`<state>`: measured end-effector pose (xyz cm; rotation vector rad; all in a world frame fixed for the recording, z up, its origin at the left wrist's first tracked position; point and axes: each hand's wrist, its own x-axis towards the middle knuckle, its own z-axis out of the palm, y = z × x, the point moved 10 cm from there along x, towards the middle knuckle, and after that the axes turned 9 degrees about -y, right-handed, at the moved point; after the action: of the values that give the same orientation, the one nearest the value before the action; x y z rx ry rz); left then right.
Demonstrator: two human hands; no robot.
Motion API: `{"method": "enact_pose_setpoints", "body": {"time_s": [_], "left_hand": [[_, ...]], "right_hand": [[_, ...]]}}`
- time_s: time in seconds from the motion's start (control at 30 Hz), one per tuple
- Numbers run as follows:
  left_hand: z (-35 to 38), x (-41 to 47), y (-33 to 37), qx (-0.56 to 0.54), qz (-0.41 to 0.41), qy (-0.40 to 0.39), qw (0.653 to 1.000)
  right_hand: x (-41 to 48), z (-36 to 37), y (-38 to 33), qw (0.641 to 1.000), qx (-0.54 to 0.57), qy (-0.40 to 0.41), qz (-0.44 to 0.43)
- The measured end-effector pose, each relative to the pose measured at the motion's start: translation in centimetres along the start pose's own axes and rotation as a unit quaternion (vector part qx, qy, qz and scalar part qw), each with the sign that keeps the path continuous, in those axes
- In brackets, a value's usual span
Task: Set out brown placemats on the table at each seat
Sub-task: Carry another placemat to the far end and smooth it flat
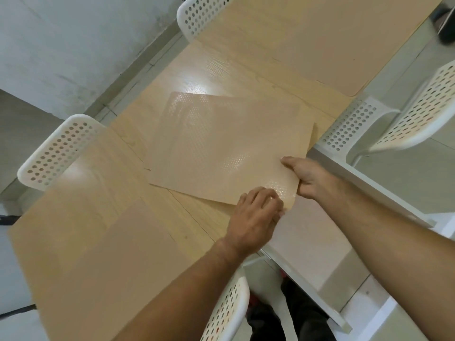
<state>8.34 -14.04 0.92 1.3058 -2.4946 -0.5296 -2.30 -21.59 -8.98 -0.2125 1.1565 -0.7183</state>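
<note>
A tan placemat [221, 148] with a dotted shiny surface lies tilted over the middle of the wooden table [187, 67], one corner lifted. My right hand [307, 177] grips its near right edge, thumb on top. My left hand [256, 212] pinches the near corner beside it. Another brown placemat [317, 40] lies flat at the far end of the table. A third placemat [98, 242] lies flat at the near left end. A further mat edge [314, 136] shows under the held one.
White perforated chairs stand round the table: one at the far top [197, 16], one at the left [56, 151], one at the right [418, 112], one near me [226, 313]. A grey wall runs along the left side.
</note>
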Motion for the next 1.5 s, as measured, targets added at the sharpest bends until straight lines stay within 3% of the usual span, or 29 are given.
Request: {"method": "enact_pose_setpoints", "body": {"time_s": [0.1, 0.2, 0.27, 0.37, 0.47, 0.6, 0.7, 0.8, 0.93, 1.13, 1.5], "left_hand": [[0.1, -0.4, -1.2, -0.029, -0.037, -0.032, 0.998], [-2.3, -1.2, -7.1, -0.136, -0.205, 0.020, 0.969], [-4.9, -2.7, -11.5, -0.173, -0.320, 0.091, 0.927], [-9.4, -5.9, -17.1, -0.108, -0.450, 0.155, 0.873], [-11.8, -11.2, -21.8, -0.060, -0.590, 0.119, 0.796], [-13.0, -19.2, -24.7, -0.130, -0.716, 0.129, 0.673], [-14.3, -24.0, -24.6, -0.227, -0.707, 0.226, 0.630], [-15.8, -28.4, -23.7, -0.303, -0.664, 0.291, 0.618], [-18.6, -37.3, -21.6, -0.278, -0.669, 0.288, 0.626], [-19.8, -53.4, -18.1, -0.333, -0.667, 0.339, 0.574], [-22.3, -85.7, -13.4, -0.367, -0.623, 0.449, 0.525]], "right_hand": [[0.1, 0.3, -0.3, 0.999, -0.027, 0.013, -0.027], [0.1, 0.3, -0.3, 0.998, -0.029, 0.021, -0.053], [-0.2, 0.6, 0.1, 0.999, -0.008, 0.008, -0.045], [-0.7, 1.1, 0.6, 0.999, -0.005, -0.038, -0.032], [-1.4, 2.0, 1.6, 0.994, -0.040, -0.102, -0.001], [-2.1, 3.5, 3.1, 0.986, -0.054, -0.158, 0.031], [-2.6, 5.9, 3.9, 0.977, -0.079, -0.195, 0.034], [-2.6, 8.4, 4.9, 0.968, -0.120, -0.217, 0.040], [-3.1, 13.3, 8.2, 0.945, -0.218, -0.238, 0.057], [-6.3, 23.3, 16.3, 0.900, -0.326, -0.287, 0.037], [-17.5, 41.6, 36.8, 0.849, -0.423, -0.309, -0.064]]}}
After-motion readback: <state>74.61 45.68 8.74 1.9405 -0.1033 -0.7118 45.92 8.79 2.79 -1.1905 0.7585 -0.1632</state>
